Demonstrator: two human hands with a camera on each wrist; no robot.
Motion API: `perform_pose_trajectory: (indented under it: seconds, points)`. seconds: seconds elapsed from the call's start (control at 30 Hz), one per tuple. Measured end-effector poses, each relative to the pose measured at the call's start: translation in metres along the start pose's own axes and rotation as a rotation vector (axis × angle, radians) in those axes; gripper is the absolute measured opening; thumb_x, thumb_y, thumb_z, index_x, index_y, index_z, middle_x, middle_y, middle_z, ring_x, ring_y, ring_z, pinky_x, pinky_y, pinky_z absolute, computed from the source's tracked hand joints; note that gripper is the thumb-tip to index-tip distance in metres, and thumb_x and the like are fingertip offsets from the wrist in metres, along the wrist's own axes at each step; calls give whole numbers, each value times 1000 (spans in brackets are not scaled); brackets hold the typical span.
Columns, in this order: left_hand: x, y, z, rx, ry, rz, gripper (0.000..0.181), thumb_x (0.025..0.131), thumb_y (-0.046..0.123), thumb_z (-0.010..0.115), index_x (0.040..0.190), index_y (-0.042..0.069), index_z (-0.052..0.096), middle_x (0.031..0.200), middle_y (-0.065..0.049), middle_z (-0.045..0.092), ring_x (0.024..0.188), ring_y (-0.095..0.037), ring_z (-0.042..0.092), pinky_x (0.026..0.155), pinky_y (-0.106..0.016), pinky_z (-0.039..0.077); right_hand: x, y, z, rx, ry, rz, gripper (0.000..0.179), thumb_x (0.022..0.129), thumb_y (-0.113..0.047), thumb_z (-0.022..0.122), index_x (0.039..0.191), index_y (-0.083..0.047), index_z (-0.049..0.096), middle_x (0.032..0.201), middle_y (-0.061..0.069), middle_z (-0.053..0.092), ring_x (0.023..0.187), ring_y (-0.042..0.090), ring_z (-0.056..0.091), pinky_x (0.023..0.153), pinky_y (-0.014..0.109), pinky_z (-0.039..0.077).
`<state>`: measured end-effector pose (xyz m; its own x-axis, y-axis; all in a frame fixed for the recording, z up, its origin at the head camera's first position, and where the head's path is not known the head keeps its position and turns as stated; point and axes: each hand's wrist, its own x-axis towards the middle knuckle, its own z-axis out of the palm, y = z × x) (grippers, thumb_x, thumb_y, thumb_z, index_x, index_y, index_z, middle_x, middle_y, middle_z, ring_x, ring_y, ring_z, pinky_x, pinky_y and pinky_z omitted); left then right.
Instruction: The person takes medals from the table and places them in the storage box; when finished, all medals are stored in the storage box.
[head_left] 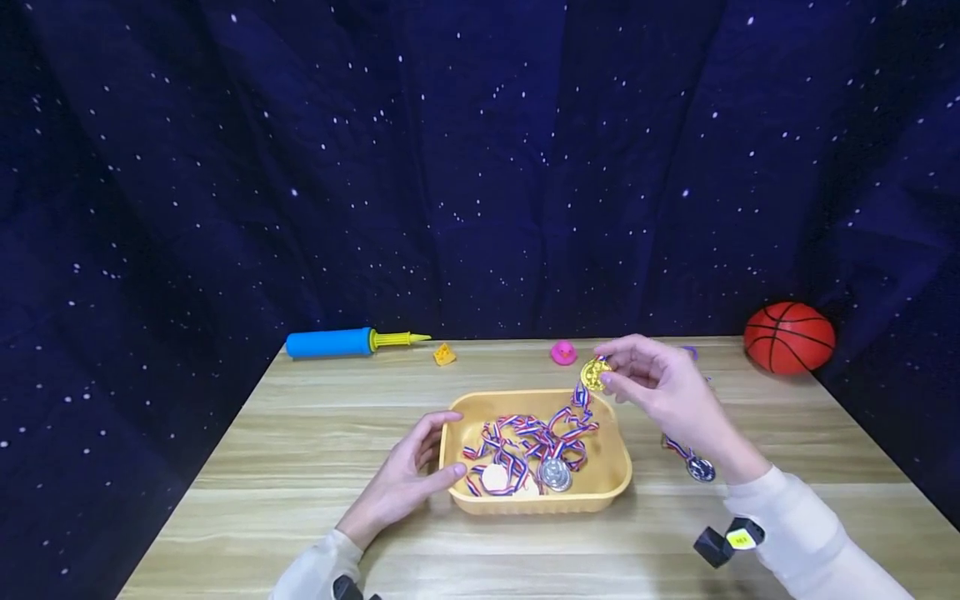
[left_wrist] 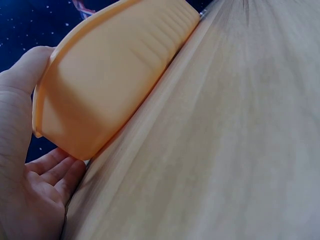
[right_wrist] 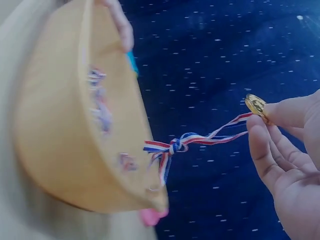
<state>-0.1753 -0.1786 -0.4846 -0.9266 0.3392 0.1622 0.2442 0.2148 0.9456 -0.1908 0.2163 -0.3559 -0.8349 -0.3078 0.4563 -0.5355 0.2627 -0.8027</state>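
My right hand [head_left: 660, 387] pinches a gold medal [head_left: 595, 374] between thumb and fingertips, above the back right corner of the yellow-orange plastic basin [head_left: 611, 467]. From the medal a red, white and blue ribbon [right_wrist: 200, 138], knotted partway, hangs down into the basin. Inside lie several tangled striped ribbons [head_left: 525, 429], a silver medal [head_left: 555, 474] and pale, shiny medals [head_left: 494, 477] near the front. My left hand [head_left: 408, 475] holds the basin's left end, with the thumb on the rim and the other fingers around the outer side, as the left wrist view shows.
Right of the basin, a dark silver medal [head_left: 701, 469] with its ribbon lies on the wooden table [head_left: 300, 467], partly behind my right arm. Along the back edge are a blue and yellow hand pump [head_left: 330, 343], a small orange block [head_left: 444, 354], a pink duck [head_left: 563, 352] and a red basketball [head_left: 789, 338].
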Motion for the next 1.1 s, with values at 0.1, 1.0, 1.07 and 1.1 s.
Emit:
perform_pose_trajectory:
  seconds: [0.1, 1.0, 1.07, 1.1]
  points:
    - [0, -1, 1, -1, 4, -6, 73, 97, 22, 88, 160, 24, 52, 164, -11, 58, 153, -34, 53, 132, -56, 36, -7, 11, 10, 6, -59, 47, 29, 101, 8, 75, 129, 4, 73, 100, 16, 77, 81, 15, 77, 73, 32, 68]
    - [1, 0, -1, 4, -5, 8, 73, 97, 22, 88, 161, 25, 51, 162, -12, 59, 152, -34, 54, 131, -56, 35, -20, 29, 43, -455, -375, -33, 18, 96, -5, 84, 108, -17, 85, 90, -16, 76, 82, -2, 68, 73, 30, 63]
    - [1, 0, -1, 5, -5, 8, 73, 97, 22, 88, 161, 25, 51, 162, -12, 59, 152, -33, 54, 131, -54, 36, -20, 27, 42, -463, -360, -38, 18, 97, -6, 84, 111, -17, 85, 92, -16, 76, 84, -1, 69, 76, 32, 64]
    - [0, 0, -1, 3, -6, 8, 73, 97, 22, 88, 161, 25, 51, 162, -12, 59, 152, -33, 54, 132, -54, 36, -20, 26, 42, -461, -345, -40, 18, 97, -6, 84, 111, -16, 85, 92, -16, 76, 85, 0, 69, 76, 32, 64]
